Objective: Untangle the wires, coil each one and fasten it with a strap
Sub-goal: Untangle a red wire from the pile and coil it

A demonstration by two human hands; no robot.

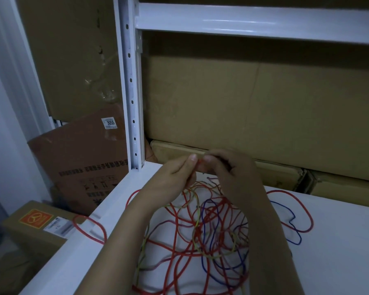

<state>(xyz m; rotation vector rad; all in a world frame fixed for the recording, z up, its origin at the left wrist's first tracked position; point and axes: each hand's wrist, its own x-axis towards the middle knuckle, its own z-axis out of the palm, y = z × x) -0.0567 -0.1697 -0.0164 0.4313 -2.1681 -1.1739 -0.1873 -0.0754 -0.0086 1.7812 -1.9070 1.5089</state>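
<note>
A tangle of thin wires (202, 231), red, blue and yellow-green, lies spread on the white shelf board (339, 262). My left hand (175, 175) and my right hand (228, 169) are raised together above the far side of the tangle, thumbs nearly touching. Both pinch the same red wire (199, 161) between thumb and fingers, and strands hang from them down into the heap. A red loop (90, 231) dangles over the shelf's left edge. Another red loop (303, 211) and a blue one (290, 222) lie to the right. No strap is visible.
Large cardboard boxes (254, 107) fill the back of the shelf behind my hands. A white perforated upright (132, 92) stands at the left and a white beam (254, 20) runs overhead. More boxes (79, 165) sit lower left, beyond the shelf's edge.
</note>
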